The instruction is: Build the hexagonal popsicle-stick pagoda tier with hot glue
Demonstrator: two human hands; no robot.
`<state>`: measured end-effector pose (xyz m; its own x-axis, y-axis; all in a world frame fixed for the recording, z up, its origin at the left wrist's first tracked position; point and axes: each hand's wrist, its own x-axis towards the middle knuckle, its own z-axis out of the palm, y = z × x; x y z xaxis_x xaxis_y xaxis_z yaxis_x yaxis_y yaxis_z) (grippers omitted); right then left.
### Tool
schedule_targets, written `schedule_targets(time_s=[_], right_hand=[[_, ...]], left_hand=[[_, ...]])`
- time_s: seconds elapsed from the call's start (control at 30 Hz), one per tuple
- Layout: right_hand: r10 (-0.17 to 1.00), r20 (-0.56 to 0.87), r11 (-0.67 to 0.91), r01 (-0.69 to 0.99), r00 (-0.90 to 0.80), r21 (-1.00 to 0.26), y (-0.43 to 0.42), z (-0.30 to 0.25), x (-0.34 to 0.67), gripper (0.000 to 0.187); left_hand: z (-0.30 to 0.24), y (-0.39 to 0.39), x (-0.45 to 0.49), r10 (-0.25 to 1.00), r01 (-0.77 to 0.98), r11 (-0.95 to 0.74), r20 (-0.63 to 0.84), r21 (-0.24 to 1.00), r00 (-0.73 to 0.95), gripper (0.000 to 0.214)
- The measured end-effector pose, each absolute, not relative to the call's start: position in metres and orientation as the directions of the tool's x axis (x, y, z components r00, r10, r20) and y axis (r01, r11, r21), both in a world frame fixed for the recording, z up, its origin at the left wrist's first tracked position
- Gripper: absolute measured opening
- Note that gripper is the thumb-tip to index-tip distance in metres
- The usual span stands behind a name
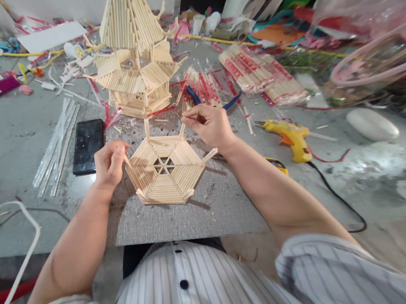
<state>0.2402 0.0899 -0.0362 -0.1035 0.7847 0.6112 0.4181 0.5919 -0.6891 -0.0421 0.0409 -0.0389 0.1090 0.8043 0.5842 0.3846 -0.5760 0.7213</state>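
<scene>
A hexagonal roof section made of wooden sticks (pixel 164 169) lies on a grey woven mat (pixel 195 212) in front of me. My left hand (pixel 109 163) is closed in a pinch on a stick at the section's left corner. My right hand (pixel 210 124) is closed in a pinch on the stick that rises from its upper right corner. Behind the mat stands a tall pagoda model of the same sticks (pixel 133 52).
A black phone (pixel 88 145) lies left of the mat beside clear plastic sleeves (pixel 56 145). A yellow glue gun (pixel 292 137) with a black cord lies to the right. Packs of chopsticks (pixel 260 73), blue-handled pliers (pixel 196 96) and craft clutter fill the back.
</scene>
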Motion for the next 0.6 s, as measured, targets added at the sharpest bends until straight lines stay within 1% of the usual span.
schedule_targets(time_s=[0.4,0.6], right_hand=[[0.797,0.593,0.577,0.431,-0.111,-0.694,0.0906,-0.0375,0.2404,0.012],[0.797,0.593,0.576,0.434,-0.113,-0.692,0.0901,-0.0357,0.24,0.011]], left_hand=[[-0.0394,0.0413,-0.0424,0.821,0.396,-0.55,0.562,0.735,0.099,0.04],[-0.0391,0.0411,-0.0415,0.813,0.383,-0.563,0.573,0.732,0.101,0.039]])
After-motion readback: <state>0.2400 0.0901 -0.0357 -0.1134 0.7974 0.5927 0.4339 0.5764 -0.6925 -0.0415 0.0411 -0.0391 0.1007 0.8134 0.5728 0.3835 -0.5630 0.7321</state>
